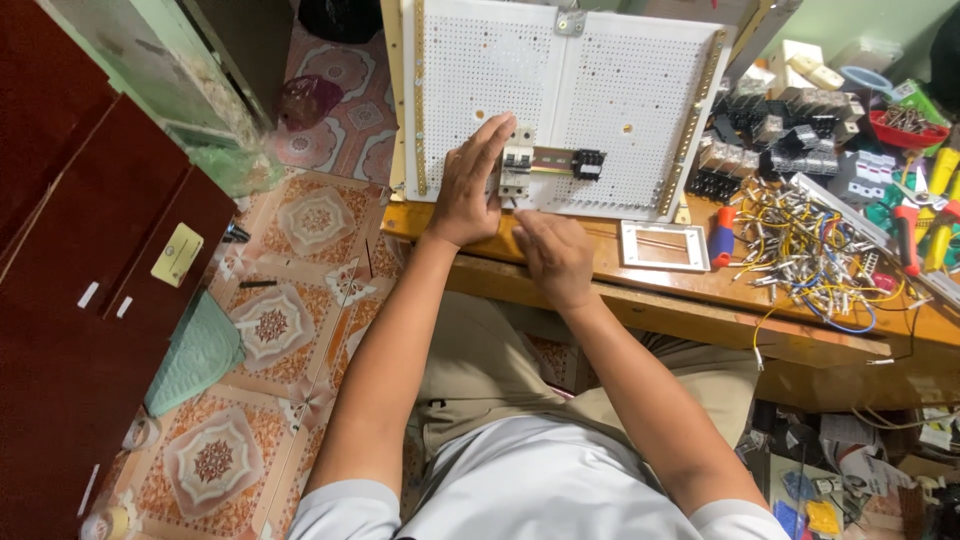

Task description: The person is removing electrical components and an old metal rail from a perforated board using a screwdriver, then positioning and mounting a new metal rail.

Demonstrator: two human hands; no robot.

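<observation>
White breaker (pixel 517 160) | left hand (pixel 468 185) fingers clasp it | right hand (pixel 553 255) fingers curled, nothing held

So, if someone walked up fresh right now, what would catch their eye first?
Probably the white perforated mounting panel propped on the wooden bench, with the left hand pressed against a white circuit breaker on its metal rail and the right hand just below. Next, the tangle of yellow and white wires to the right, and the patterned floor tiles on the left.
</observation>
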